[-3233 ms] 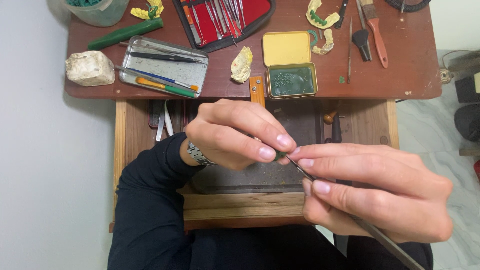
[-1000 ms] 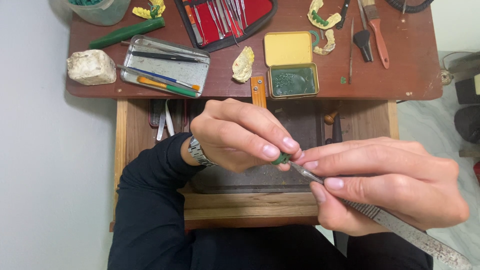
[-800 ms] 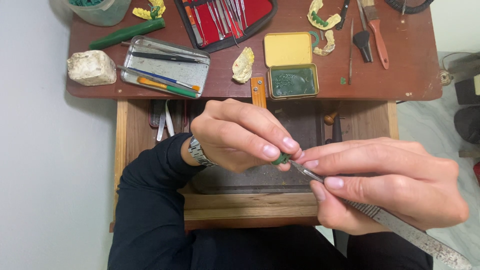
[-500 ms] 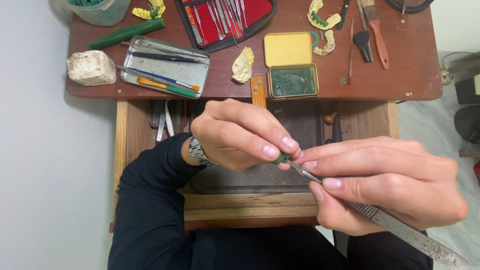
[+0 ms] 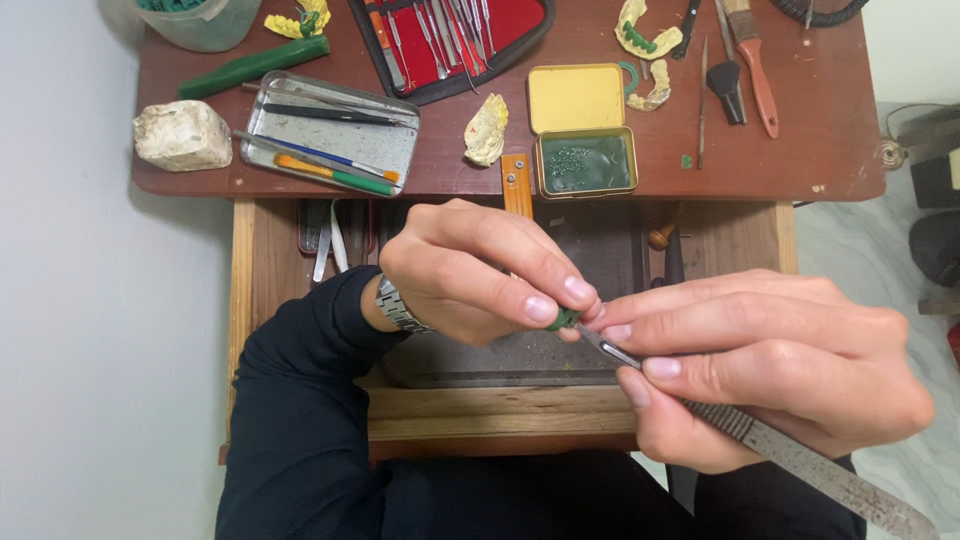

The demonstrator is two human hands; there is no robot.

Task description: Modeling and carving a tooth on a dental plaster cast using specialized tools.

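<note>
Two hands are seen from the head view, meeting over an open drawer (image 5: 250, 330) below the surface (image 5: 830, 150). A small green piece (image 5: 563, 319) is pinched between the thumb and fingertips of the left hand (image 5: 480, 275), which is closed tightly around it; a metal watch (image 5: 398, 305) is worn at that wrist. A scalpel (image 5: 760, 450) is gripped pen-fashion by the right hand (image 5: 770, 365), its fingers clamped on the handle. The tool's long axis runs from lower right up to the left, so that the tip is brought against the green piece right where the two hands meet. The piece lies at the left fingertips, just left of the right hand's fingertips; it is held by the left hand and only touched by the blade.

Beyond the hands, a rectangular tin (image 5: 587, 165) of dark green material is set with its yellow lid (image 5: 575, 98) open behind it. Further left of it lie a yellowish cast (image 5: 486, 130), a flat metal tray (image 5: 335, 135) of slim tools and a pale stone block (image 5: 182, 135). Above that a green stick (image 5: 255, 65) is laid slantwise. A red-lined case (image 5: 450, 40) of instruments is placed at the far edge, and a brush (image 5: 752, 65) lies far right. No readable labels can be made out.
</note>
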